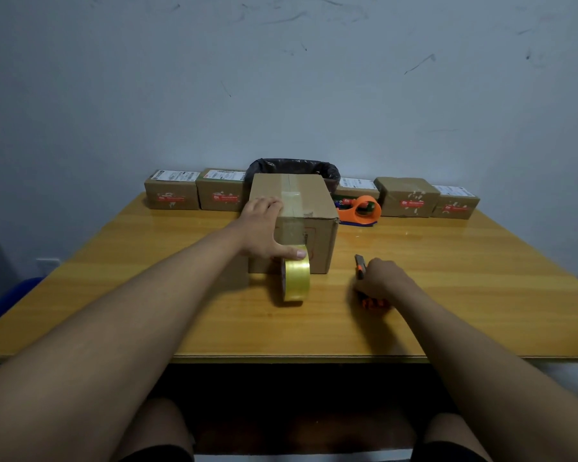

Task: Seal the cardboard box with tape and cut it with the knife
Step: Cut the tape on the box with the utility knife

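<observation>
Cardboard box (314, 201) sits mid-surface, flaps closed, contents unseen. Tape strip runs over its top and down the front to the tape roll (297, 280) at 6 o'clock, uncut. Left hand (263, 228) lies flat, fingers spread, thumb pinning the strip, probably keeping it taut. Right hand (377, 281), at 4 o'clock, closes around the knife (360, 265).

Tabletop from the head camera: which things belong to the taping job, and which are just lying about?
In use:
- large brown cardboard box, steadied by the left hand
- yellowish clear tape roll, its strip running up the box
- orange-and-black utility knife under the right hand

Lying about:
- small labelled cardboard parcels along the wall
- orange tape dispenser
- black-lined bin
</observation>
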